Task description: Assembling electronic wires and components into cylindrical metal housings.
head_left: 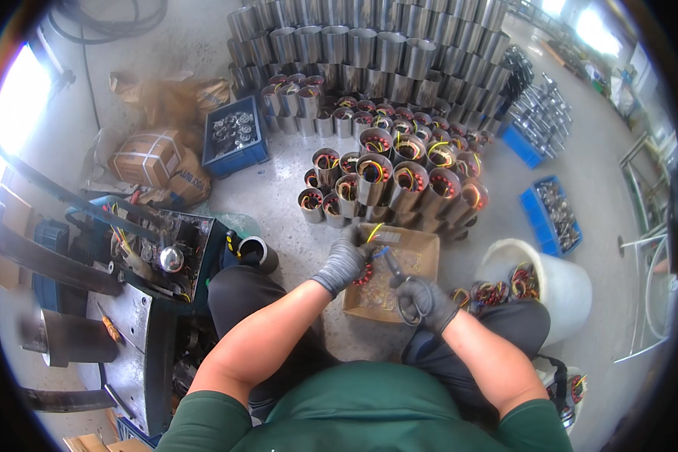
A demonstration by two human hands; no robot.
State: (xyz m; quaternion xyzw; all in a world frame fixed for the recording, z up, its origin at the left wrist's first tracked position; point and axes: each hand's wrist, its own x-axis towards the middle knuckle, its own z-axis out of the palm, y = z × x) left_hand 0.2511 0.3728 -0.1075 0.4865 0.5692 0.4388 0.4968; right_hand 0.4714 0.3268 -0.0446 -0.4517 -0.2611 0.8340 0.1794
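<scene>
Well, the left hand (346,262), in a grey glove, has its fingers closed around a wire coil (364,276) dotted with red, over the left part of an open cardboard box (427,260); how hard it squeezes, I cannot tell. A yellow wire (375,232) sticks up past the fingers, and a blue wire (382,251) shows beside the tips of the scissors (394,265). The right hand (432,303), also gloved, is wrapped around their handles; how far the blades are parted does not show clearly. With the tips this close to the left fingers, a slip could nick the glove, and a blade set too deep among the wires could cut the wrong one. A loose hold on the coil could let it drop among the scraps in the box.

The box seems to sit on the grey, speckled floor (264,197), between the knees. Round the room, from the left: a metal bench (133,303) with an orange-handled tool (110,328), a strapped carton (147,157), and a blue crate (239,160) of metal parts. Beyond the box, metal tubes (309,47) stand in crowded rows, many nearer ones filled with coloured wire. Farther right come a white bucket (569,290), with wire bundles (525,281) at its mouth, and a blue bin (536,220) of small parts.
</scene>
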